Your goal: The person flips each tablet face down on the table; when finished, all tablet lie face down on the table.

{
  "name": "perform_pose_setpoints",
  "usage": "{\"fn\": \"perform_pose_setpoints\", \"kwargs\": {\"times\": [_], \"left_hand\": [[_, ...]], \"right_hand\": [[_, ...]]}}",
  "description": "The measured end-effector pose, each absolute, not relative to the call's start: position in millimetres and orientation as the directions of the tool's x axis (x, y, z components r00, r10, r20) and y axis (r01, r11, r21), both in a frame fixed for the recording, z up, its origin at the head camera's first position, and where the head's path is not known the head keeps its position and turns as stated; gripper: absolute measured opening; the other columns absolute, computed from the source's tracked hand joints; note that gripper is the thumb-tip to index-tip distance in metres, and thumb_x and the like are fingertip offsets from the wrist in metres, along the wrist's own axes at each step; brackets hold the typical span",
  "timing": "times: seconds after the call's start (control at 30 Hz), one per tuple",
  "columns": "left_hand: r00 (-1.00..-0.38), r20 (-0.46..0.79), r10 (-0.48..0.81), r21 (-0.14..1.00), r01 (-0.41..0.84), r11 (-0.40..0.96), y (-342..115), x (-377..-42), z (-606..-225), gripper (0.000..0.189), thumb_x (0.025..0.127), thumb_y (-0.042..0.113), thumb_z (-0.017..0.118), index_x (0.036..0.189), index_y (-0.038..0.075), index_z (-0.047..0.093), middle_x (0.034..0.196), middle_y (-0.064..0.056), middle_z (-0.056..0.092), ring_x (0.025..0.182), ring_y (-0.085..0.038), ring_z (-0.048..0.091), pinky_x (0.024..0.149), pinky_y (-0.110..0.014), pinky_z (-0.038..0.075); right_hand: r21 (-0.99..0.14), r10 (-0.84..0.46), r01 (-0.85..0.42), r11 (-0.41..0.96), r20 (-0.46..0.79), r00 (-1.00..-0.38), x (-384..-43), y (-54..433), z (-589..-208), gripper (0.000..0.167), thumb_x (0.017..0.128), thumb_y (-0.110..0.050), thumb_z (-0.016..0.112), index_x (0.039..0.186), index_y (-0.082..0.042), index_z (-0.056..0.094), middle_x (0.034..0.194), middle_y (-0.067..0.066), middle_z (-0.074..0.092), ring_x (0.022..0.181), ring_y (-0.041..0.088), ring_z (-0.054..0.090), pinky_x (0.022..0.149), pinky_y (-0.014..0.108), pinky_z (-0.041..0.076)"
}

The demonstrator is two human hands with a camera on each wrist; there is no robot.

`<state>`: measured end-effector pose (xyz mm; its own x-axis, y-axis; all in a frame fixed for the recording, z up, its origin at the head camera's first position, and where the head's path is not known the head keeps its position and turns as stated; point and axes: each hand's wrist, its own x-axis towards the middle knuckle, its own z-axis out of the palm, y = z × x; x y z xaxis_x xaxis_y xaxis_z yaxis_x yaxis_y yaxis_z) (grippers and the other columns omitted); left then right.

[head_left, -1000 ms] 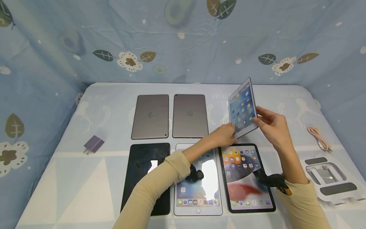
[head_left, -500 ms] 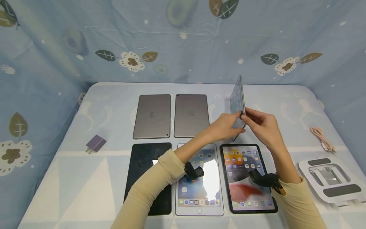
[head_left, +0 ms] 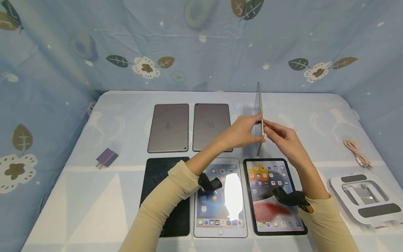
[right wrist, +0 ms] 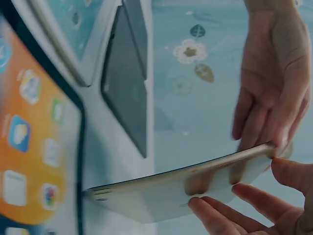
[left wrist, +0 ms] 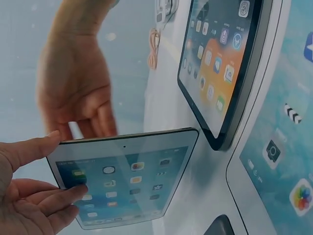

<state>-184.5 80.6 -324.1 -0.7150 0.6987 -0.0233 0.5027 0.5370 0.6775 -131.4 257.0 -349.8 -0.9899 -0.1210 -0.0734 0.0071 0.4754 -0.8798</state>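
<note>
A white-bordered tablet (head_left: pixel 260 101) stands on edge above the table, seen almost side-on in the head view. My left hand (head_left: pixel 240 133) grips it from the screen side; in the left wrist view the thumb lies at the edge and the fingers touch the lit screen (left wrist: pixel 132 178). On the other side is my right hand (head_left: pixel 284 140), its fingertips against the pale back (right wrist: pixel 151 203) and its thumb by the edge in the right wrist view. Nearest below lie a black-framed tablet (head_left: pixel 274 206) and a white tablet (head_left: pixel 217 210), both with lit screens.
Two grey tablets (head_left: pixel 168 127) lie back-up behind the left forearm. A dark tablet (head_left: pixel 157 175) is partly hidden by the sleeve. A purple charger plug (head_left: pixel 107 158) sits at left. To the right are a coiled pink cable (head_left: pixel 357 153) and a folded white stand (head_left: pixel 366 199).
The held tablet has turned from showing its screen to nearly edge-on and shifted a little left. My left hand has moved up along it, and the right hand followed leftward.
</note>
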Motion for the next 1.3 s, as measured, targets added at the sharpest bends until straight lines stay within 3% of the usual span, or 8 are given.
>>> {"fn": "perform_pose_setpoints", "kwargs": {"times": [0.2, 0.43, 0.67, 0.93, 1.17, 1.3], "left_hand": [[-0.721, -0.033, 0.692, 0.681, 0.491, 0.544, 74.9, -187.5, -322.3, 0.081, 0.085, 0.024, 0.074, 0.148, 0.000, 0.030, 0.144, -0.012, 0.049, 0.132, -0.020, 0.049, 0.107, -0.026, 0.040], [-0.734, -0.047, 0.678, 0.737, 0.432, 0.520, 67.4, -191.9, -322.7, 0.079, 0.080, 0.017, 0.079, 0.145, 0.000, 0.038, 0.144, -0.011, 0.050, 0.130, -0.020, 0.051, 0.108, -0.026, 0.039], [-0.773, -0.044, 0.633, 0.775, 0.374, 0.509, 60.3, -191.0, -326.1, 0.076, 0.074, 0.008, 0.082, 0.140, 0.002, 0.045, 0.137, -0.013, 0.056, 0.123, -0.026, 0.058, 0.100, -0.031, 0.048], [-0.797, -0.098, 0.596, 0.752, 0.334, 0.569, 58.7, -186.9, -337.5, 0.068, 0.071, 0.004, 0.083, 0.131, -0.001, 0.053, 0.129, -0.014, 0.062, 0.121, -0.026, 0.059, 0.097, -0.030, 0.050], [-0.812, -0.139, 0.566, 0.681, 0.337, 0.650, 64.8, -186.3, -348.7, 0.060, 0.072, 0.009, 0.084, 0.125, -0.001, 0.056, 0.118, -0.012, 0.066, 0.105, -0.022, 0.065, 0.078, -0.021, 0.054], [-0.816, -0.151, 0.558, 0.658, 0.338, 0.673, 68.5, -188.0, -354.8, 0.057, 0.071, 0.010, 0.085, 0.119, -0.003, 0.057, 0.112, -0.013, 0.066, 0.095, -0.020, 0.065, 0.069, -0.017, 0.052]], "right_hand": [[-0.898, -0.228, 0.079, 0.432, -0.194, -0.954, -138.1, 264.4, -366.6, 0.059, 0.103, -0.033, 0.042, 0.151, -0.003, 0.025, 0.157, 0.022, 0.022, 0.142, 0.044, 0.025, 0.111, 0.061, 0.024], [-0.891, -0.251, 0.107, 0.442, -0.237, -0.939, -143.9, 265.5, -378.0, 0.063, 0.101, -0.032, 0.047, 0.153, -0.007, 0.022, 0.156, 0.026, 0.021, 0.143, 0.047, 0.019, 0.110, 0.069, 0.018], [-0.892, -0.295, 0.139, 0.429, -0.284, -0.912, -147.4, 264.8, -386.4, 0.071, 0.100, -0.028, 0.051, 0.154, -0.003, 0.011, 0.158, 0.027, 0.012, 0.145, 0.047, 0.012, 0.110, 0.070, 0.014], [-0.881, -0.299, 0.097, 0.463, -0.259, -0.919, -147.3, 263.8, -392.2, 0.070, 0.100, -0.023, 0.052, 0.153, -0.002, 0.012, 0.156, 0.030, 0.016, 0.142, 0.051, 0.015, 0.106, 0.071, 0.022], [-0.820, -0.253, 0.045, 0.571, -0.228, -0.940, -146.9, 264.5, -395.1, 0.070, 0.098, -0.021, 0.053, 0.151, 0.005, 0.016, 0.151, 0.033, 0.024, 0.127, 0.047, 0.036, 0.098, 0.058, 0.041], [-0.799, -0.242, 0.040, 0.601, -0.229, -0.943, -147.9, 266.5, -395.4, 0.071, 0.098, -0.022, 0.054, 0.150, 0.007, 0.015, 0.153, 0.033, 0.018, 0.129, 0.050, 0.034, 0.098, 0.059, 0.040]]}}
